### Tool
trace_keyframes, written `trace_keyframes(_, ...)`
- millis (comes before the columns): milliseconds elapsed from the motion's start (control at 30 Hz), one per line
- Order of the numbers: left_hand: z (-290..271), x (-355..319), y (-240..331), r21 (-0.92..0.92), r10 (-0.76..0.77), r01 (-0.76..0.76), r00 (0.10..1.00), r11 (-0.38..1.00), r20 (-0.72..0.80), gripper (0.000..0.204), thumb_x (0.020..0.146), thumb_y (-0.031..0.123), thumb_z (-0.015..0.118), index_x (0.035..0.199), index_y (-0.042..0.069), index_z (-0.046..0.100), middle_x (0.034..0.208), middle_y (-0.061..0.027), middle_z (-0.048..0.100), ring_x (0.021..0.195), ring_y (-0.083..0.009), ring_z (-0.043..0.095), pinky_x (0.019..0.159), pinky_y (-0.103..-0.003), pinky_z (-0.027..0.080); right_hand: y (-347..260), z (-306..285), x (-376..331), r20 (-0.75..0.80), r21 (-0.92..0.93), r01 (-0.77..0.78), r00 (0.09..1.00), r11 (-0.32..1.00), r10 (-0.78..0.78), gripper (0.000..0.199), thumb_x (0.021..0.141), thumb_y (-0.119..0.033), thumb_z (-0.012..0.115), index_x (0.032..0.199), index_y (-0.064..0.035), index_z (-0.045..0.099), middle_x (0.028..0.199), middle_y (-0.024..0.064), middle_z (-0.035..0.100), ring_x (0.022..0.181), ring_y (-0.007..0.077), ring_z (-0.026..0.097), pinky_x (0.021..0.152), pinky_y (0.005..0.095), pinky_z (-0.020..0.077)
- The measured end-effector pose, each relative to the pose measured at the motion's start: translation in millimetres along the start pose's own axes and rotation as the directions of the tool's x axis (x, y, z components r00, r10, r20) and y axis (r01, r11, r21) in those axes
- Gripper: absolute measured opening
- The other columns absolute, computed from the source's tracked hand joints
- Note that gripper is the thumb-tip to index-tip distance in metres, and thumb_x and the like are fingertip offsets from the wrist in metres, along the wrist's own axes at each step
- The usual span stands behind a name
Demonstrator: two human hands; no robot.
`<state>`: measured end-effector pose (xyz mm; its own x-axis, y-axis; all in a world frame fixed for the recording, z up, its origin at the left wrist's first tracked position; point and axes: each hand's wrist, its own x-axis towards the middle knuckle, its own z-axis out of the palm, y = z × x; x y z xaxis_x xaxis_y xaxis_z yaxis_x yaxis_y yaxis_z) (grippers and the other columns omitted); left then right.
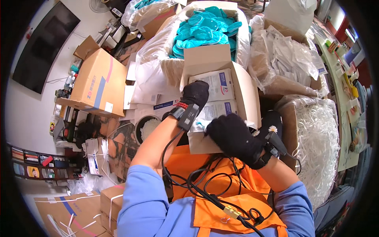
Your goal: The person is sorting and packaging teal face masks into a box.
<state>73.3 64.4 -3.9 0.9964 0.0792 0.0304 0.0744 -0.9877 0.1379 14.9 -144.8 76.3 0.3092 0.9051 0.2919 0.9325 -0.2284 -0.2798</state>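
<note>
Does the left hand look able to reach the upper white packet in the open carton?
Probably yes: the left hand is at the left side of the white packet, and the carton is open, no flap across it.

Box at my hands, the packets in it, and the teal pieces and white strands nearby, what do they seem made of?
Box: cardboard, matte, with stiff folded flaps. Packets: probably plastic film, smooth and slightly wrinkled. Teal pieces: likely fabric, fairly matte, softly rumpled. White strands: perhaps plastic or elastic; thin, tangled, slightly shiny, so unclear.
</note>
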Motion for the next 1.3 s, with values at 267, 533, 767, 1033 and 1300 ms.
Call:
trace_keyframes(267,18.8,0.5,-8.3,0.231,0.187,-0.156,0.976,0.96,-0.115,0.038,0.076,0.002,0.058,0.114,0.004,0.056,0.107,-0.019,0.059,0.092,-0.0357,0.065,0.075,-0.045,0.054,13.5,28.6,-3.7,0.025,0.141,-0.255,0.967,0.957,0.254,0.015,0.083,-0.015,0.055,0.091,-0.0101,0.067,0.076,0.0145,0.065,0.074,0.0343,0.065,0.066,0.0445,0.0509)
trace_keyframes(533,-37.4,-12.8,-3.7,-0.187,0.017,0.004,0.994,0.982,0.111,0.053,0.074,-0.001,0.055,0.126,0.004,0.053,0.127,-0.0219,0.055,0.109,-0.0375,0.059,0.092,-0.046,0.047,16.8,27.6,-6.7,0.23,0.226,-0.205,0.961,0.952,0.153,0.019,0.086,-0.021,0.057,0.092,-0.0088,0.069,0.077,0.0156,0.067,0.074,0.0355,0.065,0.068,0.0436,0.0515)
trace_keyframes(767,-54.7,-46.8,-16.6,-0.341,0.187,-0.304,0.923,0.89,-0.336,0.039,0.072,0.004,0.063,0.111,0.006,0.061,0.108,-0.0166,0.063,0.099,-0.0346,0.062,0.084,-0.04,0.051,25.7,67.3,-17.0,0.183,0.445,-0.207,0.973,0.871,0.138,0.023,0.089,-0.027,0.059,0.09,-0.0068,0.07,0.083,0.0165,0.068,0.077,0.037,0.065,0.071,0.0431,0.0516)
trace_keyframes(1033,-73.8,-51.0,-4.4,-0.559,0.112,-0.196,0.977,0.806,-0.181,0.027,0.082,0.022,0.07,0.101,0.004,0.067,0.087,-0.0164,0.068,0.083,-0.0325,0.067,0.075,-0.037,0.051,30.7,14.0,0.4,-0.034,-0.017,-0.185,0.982,0.983,0.185,0.026,0.08,-0.028,0.068,0.101,-0.0135,0.07,0.101,0.0116,0.061,0.097,0.0313,0.058,0.085,0.0394,0.0474)
trace_keyframes(1300,-70.4,-57.8,-11.7,-0.883,0.139,-0.035,0.99,0.468,0.035,0.027,0.085,0.024,0.069,0.102,0.003,0.069,0.09,-0.0122,0.07,0.077,-0.0243,0.067,0.073,-0.032,0.051,63.3,-2.2,29.9,-0.359,0.145,-0.242,0.891,0.959,0.279,0.039,0.074,-0.02,0.075,0.11,-0.0108,0.063,0.104,0.011,0.064,0.103,0.0327,0.058,0.093,0.0416,0.0423)
